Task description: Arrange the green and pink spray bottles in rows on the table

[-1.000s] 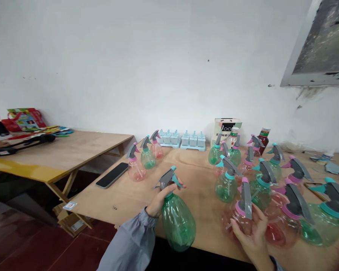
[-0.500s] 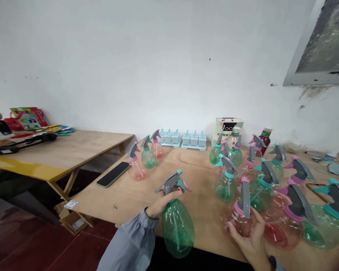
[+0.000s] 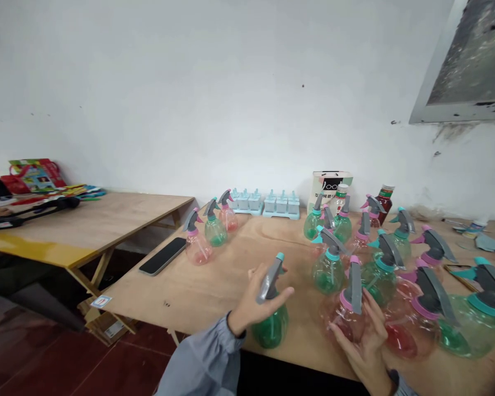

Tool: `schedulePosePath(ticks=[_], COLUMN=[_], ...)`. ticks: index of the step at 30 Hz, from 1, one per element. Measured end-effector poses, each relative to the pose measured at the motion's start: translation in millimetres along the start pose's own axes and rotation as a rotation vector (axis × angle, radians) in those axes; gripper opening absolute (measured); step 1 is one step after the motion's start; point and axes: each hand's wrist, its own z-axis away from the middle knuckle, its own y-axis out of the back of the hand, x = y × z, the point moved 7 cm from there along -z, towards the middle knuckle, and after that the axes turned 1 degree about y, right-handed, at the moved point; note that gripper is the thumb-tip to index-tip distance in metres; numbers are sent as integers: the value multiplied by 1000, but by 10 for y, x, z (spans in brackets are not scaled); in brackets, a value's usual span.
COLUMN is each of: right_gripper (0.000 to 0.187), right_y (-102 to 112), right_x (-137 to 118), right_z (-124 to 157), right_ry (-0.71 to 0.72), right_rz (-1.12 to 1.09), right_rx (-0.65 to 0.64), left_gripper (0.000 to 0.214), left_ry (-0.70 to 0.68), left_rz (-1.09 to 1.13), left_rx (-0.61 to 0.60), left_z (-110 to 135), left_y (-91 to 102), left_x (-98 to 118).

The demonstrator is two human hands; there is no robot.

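Observation:
My left hand point(image 3: 258, 305) is wrapped round the neck of a green spray bottle point(image 3: 271, 325) with a grey trigger and teal cap, which stands upright near the front edge of the plywood table point(image 3: 214, 280). My right hand point(image 3: 365, 341) cups a pink spray bottle point(image 3: 346, 313) with a grey trigger and pink collar, fingers curled round its body. Just behind and to the right stands a crowd of several green and pink spray bottles point(image 3: 396, 264).
Three more spray bottles point(image 3: 208, 231) stand at the table's left, beside a black phone point(image 3: 163, 256). Light blue moulds point(image 3: 266, 203), a carton point(image 3: 330, 190) and a dark bottle point(image 3: 383, 203) line the wall. A second wooden table point(image 3: 86, 220) with colourful items stands at left.
My left hand has brought the green bottle from a tilted hold off the table's front edge to standing upright on the table, further right. My right hand stays on the pink bottle.

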Motion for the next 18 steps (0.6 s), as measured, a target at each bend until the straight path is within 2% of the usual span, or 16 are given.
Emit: schedulePosePath(ticks=[5,9,11,13,15,17,18], right_gripper=[46,45,47,47,47,47,48], right_y=[0,-28,-24,-20,-17,-22,-28], right_x=[-136,-156,-157,-165,-180,-194,-200], right_z=[14,24,13,4,2,5,7], right_ry=[112,123,115,115,121,123,123], right_rz=[174,217,217,220,224,221,219], right_rx=[-105,-164,-161,-156,-150,-154,-161], left_gripper=[72,95,112,133,145,129,106], left_ry=[-62,-59,-52,-58,-76,-81,-51], left_rz=[-52,-58,-38,-7,11,3,-18], left_rx=[-49,-74,-91,-112,-171,-226,-182], left_z=[-141,-243,-245,-202,-121,-38,-22], left_y=[-406,-678,-733,-654,-406,40,362], left_x=[12,36,41,42,22,-55,-140])
